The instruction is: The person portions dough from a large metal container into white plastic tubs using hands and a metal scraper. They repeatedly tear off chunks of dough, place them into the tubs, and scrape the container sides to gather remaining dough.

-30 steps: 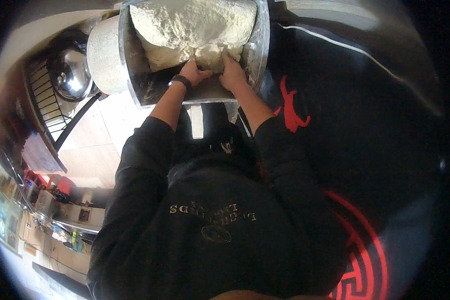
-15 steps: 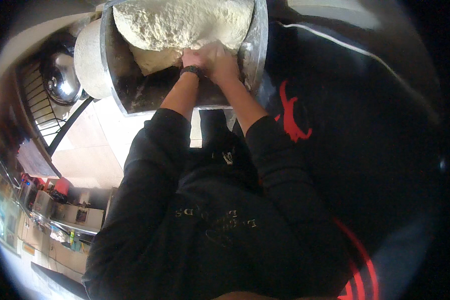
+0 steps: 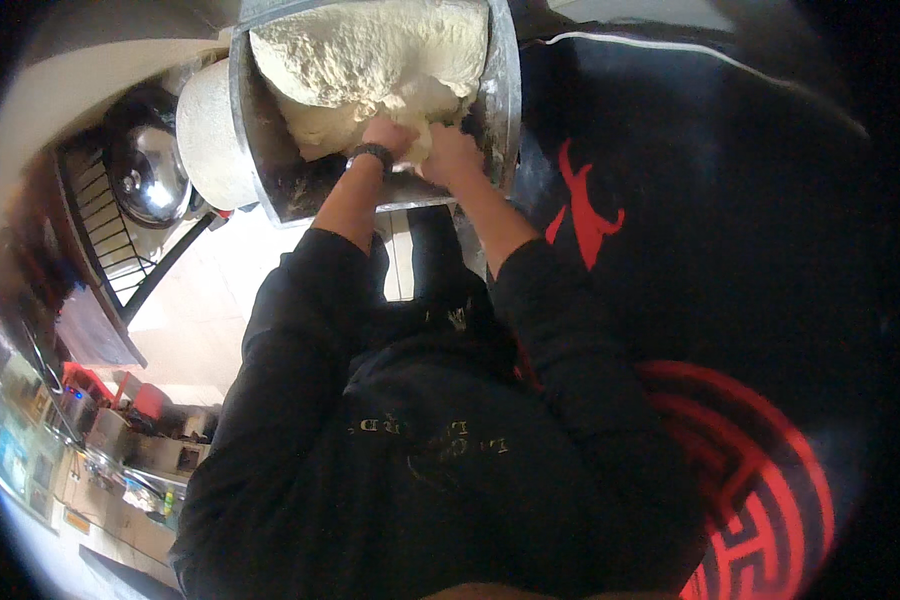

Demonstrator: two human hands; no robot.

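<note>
A large mass of pale dough (image 3: 370, 55) fills the far part of a metal trough (image 3: 510, 110). At the dough's near edge, my left hand (image 3: 388, 137) is closed on a piece of it. Just to its right, my right hand (image 3: 452, 153) also grips the dough, fingers curled. A strip of dough shows in the narrow gap between the two hands. A dark band circles my left wrist. The fingertips of both hands are partly hidden in the dough.
A white round drum (image 3: 210, 135) stands against the trough's left side. Left of it are a shiny metal bowl or lid (image 3: 152, 180) and a black wire rack (image 3: 105, 225). A black surface with red patterns (image 3: 750, 250) spreads to the right, a white cable (image 3: 650, 43) across its far edge.
Both hands have drawn nearer to me, pulling dough along. They have also moved apart, so a strip of dough now shows between them. The whole view has shifted slightly.
</note>
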